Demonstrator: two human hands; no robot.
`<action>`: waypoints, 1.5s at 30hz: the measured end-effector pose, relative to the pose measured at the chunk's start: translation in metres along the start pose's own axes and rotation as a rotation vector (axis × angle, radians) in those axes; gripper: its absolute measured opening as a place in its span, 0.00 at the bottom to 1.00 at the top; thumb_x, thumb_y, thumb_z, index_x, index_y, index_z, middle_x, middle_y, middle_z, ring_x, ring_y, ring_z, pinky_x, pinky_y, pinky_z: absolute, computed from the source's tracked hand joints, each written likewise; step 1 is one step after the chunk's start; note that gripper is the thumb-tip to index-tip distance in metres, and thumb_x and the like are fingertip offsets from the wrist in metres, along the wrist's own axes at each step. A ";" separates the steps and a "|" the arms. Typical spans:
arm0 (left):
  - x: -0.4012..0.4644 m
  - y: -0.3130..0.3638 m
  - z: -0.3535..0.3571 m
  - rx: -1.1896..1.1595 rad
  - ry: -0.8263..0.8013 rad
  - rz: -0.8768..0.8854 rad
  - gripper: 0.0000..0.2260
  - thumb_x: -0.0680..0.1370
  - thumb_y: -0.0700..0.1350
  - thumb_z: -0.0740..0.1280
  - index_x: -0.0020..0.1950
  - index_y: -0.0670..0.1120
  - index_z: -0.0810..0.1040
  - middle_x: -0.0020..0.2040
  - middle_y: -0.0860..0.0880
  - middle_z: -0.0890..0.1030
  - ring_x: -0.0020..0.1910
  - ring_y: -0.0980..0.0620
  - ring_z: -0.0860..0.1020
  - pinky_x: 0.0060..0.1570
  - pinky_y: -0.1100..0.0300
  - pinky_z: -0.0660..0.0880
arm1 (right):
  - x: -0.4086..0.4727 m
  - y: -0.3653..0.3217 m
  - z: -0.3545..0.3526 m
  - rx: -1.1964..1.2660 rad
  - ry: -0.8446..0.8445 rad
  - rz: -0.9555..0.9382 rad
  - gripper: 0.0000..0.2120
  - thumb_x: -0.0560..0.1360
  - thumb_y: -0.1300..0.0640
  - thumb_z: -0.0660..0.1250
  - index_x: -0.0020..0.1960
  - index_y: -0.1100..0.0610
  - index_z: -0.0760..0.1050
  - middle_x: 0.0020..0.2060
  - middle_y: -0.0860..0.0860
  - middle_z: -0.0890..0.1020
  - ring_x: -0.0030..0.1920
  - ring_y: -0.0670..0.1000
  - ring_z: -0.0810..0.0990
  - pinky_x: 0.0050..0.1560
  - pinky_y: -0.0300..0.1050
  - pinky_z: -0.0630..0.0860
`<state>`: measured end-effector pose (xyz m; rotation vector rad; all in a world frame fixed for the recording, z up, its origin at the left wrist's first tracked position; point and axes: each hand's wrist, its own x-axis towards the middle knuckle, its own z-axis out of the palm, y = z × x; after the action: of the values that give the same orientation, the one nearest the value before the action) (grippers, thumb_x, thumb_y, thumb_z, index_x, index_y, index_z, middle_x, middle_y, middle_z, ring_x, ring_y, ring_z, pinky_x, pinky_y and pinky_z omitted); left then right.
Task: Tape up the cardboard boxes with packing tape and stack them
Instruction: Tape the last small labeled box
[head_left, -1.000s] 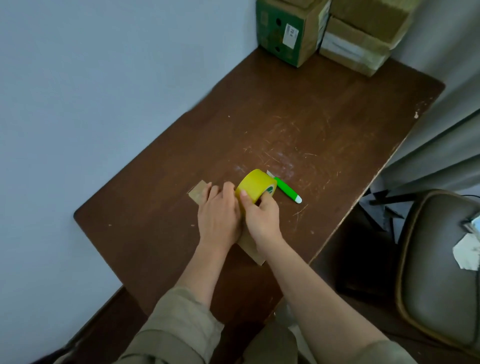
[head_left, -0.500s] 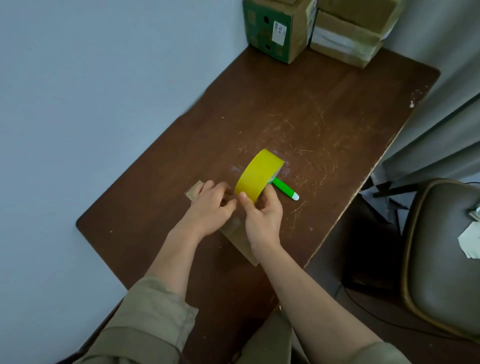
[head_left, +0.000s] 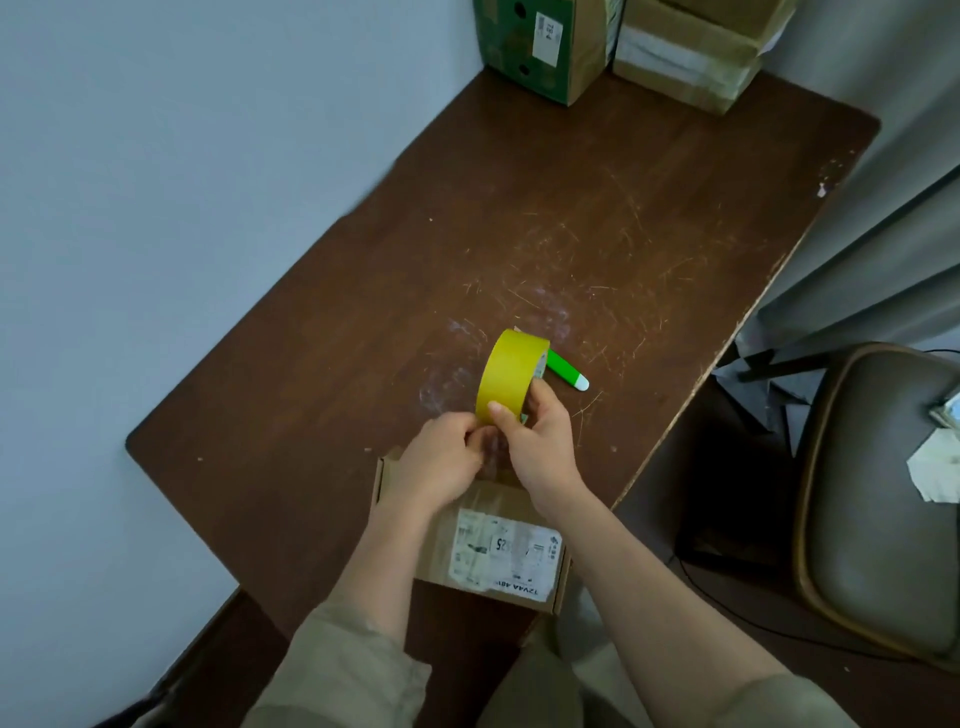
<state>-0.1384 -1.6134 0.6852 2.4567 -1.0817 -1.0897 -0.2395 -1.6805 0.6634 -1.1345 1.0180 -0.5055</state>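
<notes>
Spanning most of the view, brown table (head_left: 597, 208); two cardboard boxes (head_left: 540, 47) at far end. Small flat box (head_left: 498, 551) at near edge. Right hand (head_left: 540, 447) grips upright yellow tape roll (head_left: 511, 376) above it; left hand (head_left: 441, 462) pinches tape's end. Green pen (head_left: 566, 370) behind roll.

Both hands, left hand (head_left: 441, 462) and right hand (head_left: 537, 441), grip the yellow tape roll (head_left: 511, 376) above a labelled cardboard box (head_left: 498, 545).
</notes>
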 end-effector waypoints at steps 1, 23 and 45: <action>0.002 0.000 0.004 0.008 0.025 -0.024 0.12 0.82 0.46 0.61 0.40 0.48 0.77 0.36 0.47 0.79 0.38 0.44 0.78 0.38 0.50 0.74 | 0.002 0.002 -0.001 -0.036 -0.020 -0.014 0.07 0.77 0.68 0.68 0.49 0.56 0.76 0.40 0.55 0.80 0.40 0.47 0.77 0.47 0.49 0.77; 0.037 -0.003 0.013 -0.901 0.216 -0.442 0.10 0.73 0.44 0.76 0.52 0.42 0.85 0.46 0.49 0.83 0.42 0.61 0.76 0.44 0.63 0.69 | 0.085 0.001 -0.044 -1.093 0.138 0.039 0.17 0.76 0.54 0.72 0.63 0.56 0.77 0.61 0.56 0.75 0.64 0.59 0.71 0.59 0.56 0.73; 0.043 -0.009 0.005 -0.880 0.071 -0.410 0.14 0.68 0.48 0.79 0.50 0.43 0.85 0.54 0.45 0.84 0.58 0.53 0.77 0.64 0.52 0.70 | -0.005 0.033 -0.066 -0.325 0.275 -0.563 0.07 0.77 0.67 0.66 0.52 0.60 0.81 0.45 0.44 0.81 0.44 0.37 0.80 0.46 0.32 0.74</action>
<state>-0.1177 -1.6376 0.6543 1.9658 0.0003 -1.2173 -0.3037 -1.6968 0.6314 -1.6906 1.0329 -0.9899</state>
